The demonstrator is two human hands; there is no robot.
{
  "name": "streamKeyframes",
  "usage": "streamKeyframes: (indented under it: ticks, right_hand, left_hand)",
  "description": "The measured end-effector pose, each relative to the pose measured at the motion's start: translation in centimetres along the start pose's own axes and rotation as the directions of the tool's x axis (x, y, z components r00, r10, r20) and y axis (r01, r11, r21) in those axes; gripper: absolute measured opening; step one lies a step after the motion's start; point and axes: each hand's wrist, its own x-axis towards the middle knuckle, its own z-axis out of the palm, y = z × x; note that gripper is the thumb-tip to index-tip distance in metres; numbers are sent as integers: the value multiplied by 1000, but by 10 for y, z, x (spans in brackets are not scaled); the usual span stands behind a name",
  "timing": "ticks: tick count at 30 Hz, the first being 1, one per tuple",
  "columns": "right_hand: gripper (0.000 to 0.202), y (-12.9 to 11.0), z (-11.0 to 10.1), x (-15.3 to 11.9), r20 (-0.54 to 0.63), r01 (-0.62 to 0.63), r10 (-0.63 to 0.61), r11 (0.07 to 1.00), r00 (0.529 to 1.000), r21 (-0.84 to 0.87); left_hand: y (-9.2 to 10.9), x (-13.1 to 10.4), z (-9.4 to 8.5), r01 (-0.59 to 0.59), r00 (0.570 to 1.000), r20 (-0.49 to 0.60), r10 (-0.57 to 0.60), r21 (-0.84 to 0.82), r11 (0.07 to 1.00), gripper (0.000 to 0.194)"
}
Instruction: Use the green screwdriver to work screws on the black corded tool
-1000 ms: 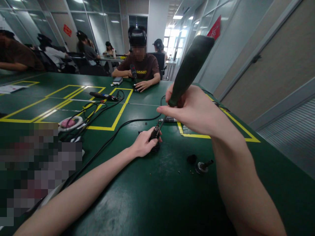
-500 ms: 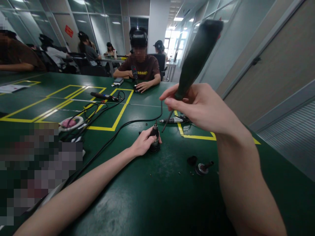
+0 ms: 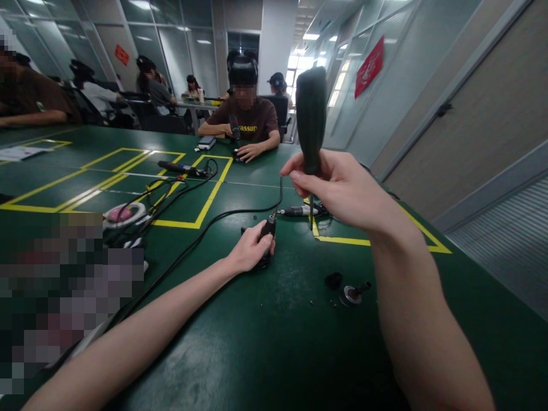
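Observation:
My right hand [image 3: 329,180] is closed round the lower handle of a dark green screwdriver [image 3: 311,114]. Its shaft points almost straight down, the tip in the air above the table. Left of it, my left hand [image 3: 250,248] grips a short black tool body [image 3: 268,229] with a narrow metal nose at its upper end, tilted slightly right. The tool's lower part is mostly hidden by my fingers. Just beyond lies a grey-and-black pen-shaped tool [image 3: 299,211] with a metal tip. A round metal part with a stub [image 3: 351,295] rests nearer me, beside a small black cap-like piece [image 3: 333,279].
Tiny bits lie on the green table [image 3: 240,354]. A black cable [image 3: 205,222] crosses the left side. Further off are another corded tool [image 3: 180,168], a white ring-shaped roll [image 3: 139,214] and yellow tape lines. Across the table a person [image 3: 244,120] works with a black tool.
The screwdriver has swung from a slant to nearly upright, its tip moving right, away from the tool body. The black tool body has tilted a little to the right.

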Motion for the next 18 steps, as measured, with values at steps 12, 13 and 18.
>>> streamKeyframes:
  ticks: [12, 13, 18]
  right_hand:
    - [5, -1, 4, 1, 27, 8, -9, 999, 1000, 32]
    - [5, -1, 4, 1, 25, 8, -8, 1000, 1000, 30]
    - [6, -3, 4, 1, 27, 3, -3, 1000, 1000, 25]
  left_hand:
    - [-2, 1, 2, -8, 1000, -25, 8, -12, 1000, 37]
    - [-2, 1, 3, -8, 999, -37, 7, -20, 1000, 34]
    - [1, -3, 4, -17, 994, -106, 17, 0, 1000, 24]
